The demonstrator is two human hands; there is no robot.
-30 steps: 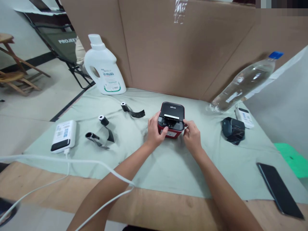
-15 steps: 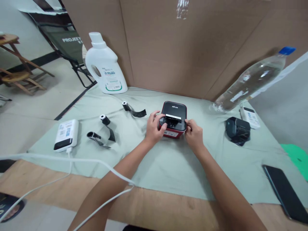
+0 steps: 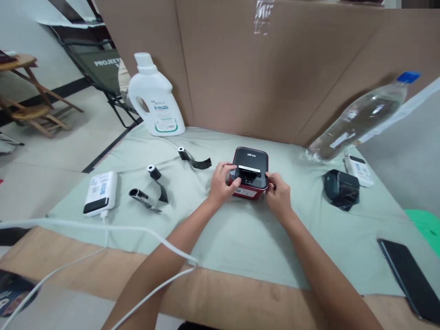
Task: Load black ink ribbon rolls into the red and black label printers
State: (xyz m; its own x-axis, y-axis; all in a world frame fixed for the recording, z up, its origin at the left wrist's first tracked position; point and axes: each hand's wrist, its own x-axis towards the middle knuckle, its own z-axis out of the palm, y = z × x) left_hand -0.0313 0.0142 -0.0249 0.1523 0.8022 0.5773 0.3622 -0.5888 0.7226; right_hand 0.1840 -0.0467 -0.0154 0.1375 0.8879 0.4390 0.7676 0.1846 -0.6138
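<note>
A small black-topped label printer [image 3: 252, 157] with red sides stands on the pale green cloth, a white strip showing at its front slot. My left hand [image 3: 222, 184] grips its left front corner, with the thumb on the front edge and the fingers along the left side and top. At the right side, my right hand [image 3: 277, 189] has its fingers curled in and pressed against the casing. The undersides of the right fingers are hidden.
Left of the printer lie rolls with black ribbon tails [image 3: 154, 172]. A white power bank [image 3: 101, 193] has a white cable [image 3: 151, 233] crossing over my left forearm. A detergent bottle [image 3: 158, 103], a tilted water bottle [image 3: 357, 119], a black wrapped object [image 3: 341, 189] and a phone [image 3: 409, 279] surround the work area.
The camera view has shifted slightly, so the scene sits a little lower and to the right. Both hands stay on the printer with hardly any change in grip.
</note>
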